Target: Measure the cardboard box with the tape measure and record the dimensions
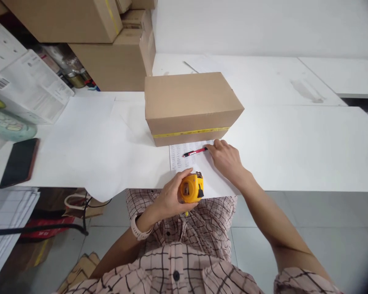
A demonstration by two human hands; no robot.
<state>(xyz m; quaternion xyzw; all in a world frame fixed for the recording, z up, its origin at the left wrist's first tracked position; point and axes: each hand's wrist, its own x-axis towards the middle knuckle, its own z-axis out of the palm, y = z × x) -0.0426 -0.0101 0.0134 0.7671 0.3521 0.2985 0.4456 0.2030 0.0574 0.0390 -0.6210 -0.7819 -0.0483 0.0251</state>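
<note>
My left hand (171, 195) is closed around a yellow tape measure (192, 188) at the near edge of the white table (294, 147). My right hand (225, 157) rests on a printed sheet of paper (184, 157), fingers curled at the end of a red pen (194, 152) that lies on the sheet. Whether the fingers grip the pen or only touch it is unclear. Just beyond the paper stands a closed brown cardboard box (190, 104) with a yellow tape strip along its front face.
A black phone (20, 161) lies at the table's left end beside white printed cartons (27, 87). Large cardboard boxes (116, 57) are stacked at the back left. Bags and cables sit on the floor under the table at left.
</note>
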